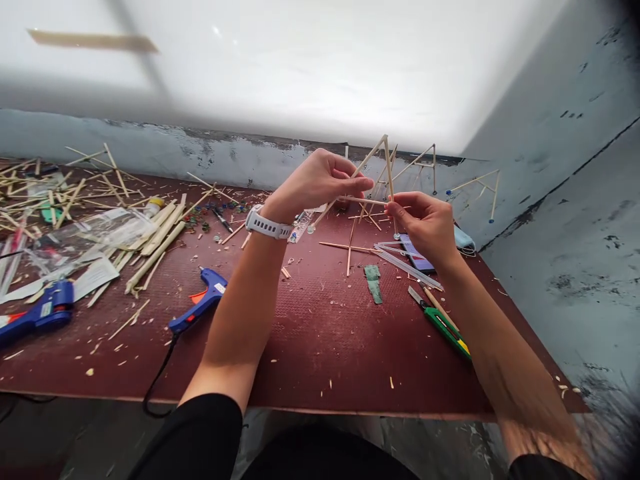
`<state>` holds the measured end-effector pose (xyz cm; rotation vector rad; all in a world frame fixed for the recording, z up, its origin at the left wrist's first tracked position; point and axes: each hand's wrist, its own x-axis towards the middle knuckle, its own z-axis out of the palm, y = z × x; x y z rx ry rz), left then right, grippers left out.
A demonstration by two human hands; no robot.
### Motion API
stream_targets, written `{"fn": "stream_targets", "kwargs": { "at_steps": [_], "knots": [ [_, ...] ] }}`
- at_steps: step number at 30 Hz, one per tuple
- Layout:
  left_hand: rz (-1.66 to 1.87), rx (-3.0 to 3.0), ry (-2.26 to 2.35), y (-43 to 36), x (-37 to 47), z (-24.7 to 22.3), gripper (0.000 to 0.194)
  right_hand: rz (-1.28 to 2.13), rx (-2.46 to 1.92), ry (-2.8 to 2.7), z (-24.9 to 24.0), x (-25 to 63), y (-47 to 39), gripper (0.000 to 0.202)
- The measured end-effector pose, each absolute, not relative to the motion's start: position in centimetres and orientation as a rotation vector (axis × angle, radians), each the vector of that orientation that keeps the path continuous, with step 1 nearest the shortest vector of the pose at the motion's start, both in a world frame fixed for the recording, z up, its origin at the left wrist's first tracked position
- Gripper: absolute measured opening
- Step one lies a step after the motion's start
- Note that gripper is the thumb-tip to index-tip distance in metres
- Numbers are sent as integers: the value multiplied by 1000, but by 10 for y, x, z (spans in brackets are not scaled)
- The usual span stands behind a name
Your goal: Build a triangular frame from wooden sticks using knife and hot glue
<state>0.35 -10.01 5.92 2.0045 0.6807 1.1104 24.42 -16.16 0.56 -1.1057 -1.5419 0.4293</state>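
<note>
Above the table, an A-shaped frame of thin wooden sticks is raised between my two hands, its peak pointing up. My left hand, with a white watch at the wrist, pinches the left leg near the crossbar's left end. At the crossbar's right end, the fingers of my right hand close on the right leg. Small clear round pieces show at the feet of both legs. Beneath the frame, crossed wooden sticks lie on the table. My fingers partly hide the joints.
A blue glue gun lies left of my left forearm, another glue gun farther left. A green utility knife with exposed blade rests by my right forearm. Stick piles cover the left; similar stick frames lean at the wall.
</note>
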Motion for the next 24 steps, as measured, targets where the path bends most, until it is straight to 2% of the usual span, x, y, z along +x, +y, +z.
{"fn": "stream_targets", "kwargs": {
  "at_steps": [4,9,11,14,16,19,24],
  "knots": [
    [1052,2096,717,-96,5,64,42,413,-1115,-1535,0,246,-151,37],
    [1049,2127,756,-85,4,61,38,311,-1210,-1541,-9,258,-148,45],
    [1085,2114,774,-82,1,60,37,186,-1347,-1528,-18,273,-151,43],
    [1176,2093,815,-81,-4,62,38,-47,-1735,-1614,-42,297,-158,31],
    [1252,2078,847,-82,-6,64,39,-30,-1961,-1838,-61,307,-163,29],
    [1334,2064,885,-81,-6,65,38,6,-2089,-2092,-83,309,-169,39],
    [1350,2055,918,-72,-4,62,37,-87,-2250,-2075,-91,303,-171,34]
  ]
}}
